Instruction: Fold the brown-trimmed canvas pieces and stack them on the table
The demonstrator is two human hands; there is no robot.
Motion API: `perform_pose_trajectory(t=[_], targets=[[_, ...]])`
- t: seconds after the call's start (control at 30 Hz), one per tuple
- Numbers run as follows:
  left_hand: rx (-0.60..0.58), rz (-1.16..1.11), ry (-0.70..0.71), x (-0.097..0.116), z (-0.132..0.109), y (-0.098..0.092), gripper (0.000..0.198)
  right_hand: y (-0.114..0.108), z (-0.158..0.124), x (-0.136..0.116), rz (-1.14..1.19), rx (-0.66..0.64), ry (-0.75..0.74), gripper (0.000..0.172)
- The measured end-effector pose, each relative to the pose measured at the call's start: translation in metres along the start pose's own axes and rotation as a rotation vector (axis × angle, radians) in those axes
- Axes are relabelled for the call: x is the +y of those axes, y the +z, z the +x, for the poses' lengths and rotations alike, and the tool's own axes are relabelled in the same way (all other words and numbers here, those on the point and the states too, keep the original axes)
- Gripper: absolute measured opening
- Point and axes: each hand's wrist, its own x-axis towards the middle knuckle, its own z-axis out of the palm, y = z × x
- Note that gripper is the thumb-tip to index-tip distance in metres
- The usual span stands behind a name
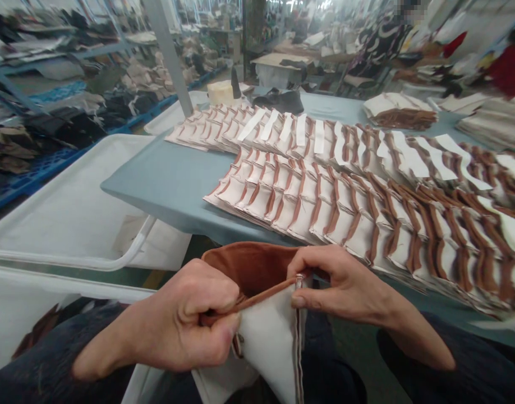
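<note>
My left hand (190,320) is closed in a fist round the near edge of a brown-and-cream shoe upper piece (268,336) held over my lap. My right hand (337,286) pinches the same piece at its brown trim strip, thumb and fingers pressed together near the top seam. The piece's brown lining (253,266) curves up behind both hands. Its cream face hangs down between my knees.
A blue-grey table (165,179) ahead carries long overlapped rows of similar cream pieces with brown strips (345,202). White fabric bins (72,213) stand at the left. Another stack of pieces (403,112) lies at the far side, where a person in patterned clothing (379,45) stands.
</note>
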Motion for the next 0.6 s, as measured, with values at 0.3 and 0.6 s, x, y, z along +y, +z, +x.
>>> perform_pose_trajectory(t=[0.3,0.6], targets=[[0.170,0.499,0.122,-0.044,-0.020,-0.016,0.033,0.004,0.007,-0.016,0.145,-0.041,0.069,0.036],[-0.008,0.092,-0.021,-0.036,0.011,-0.018,0.068,-0.003,0.022,-0.030,0.027,-0.100,-0.012,0.028]])
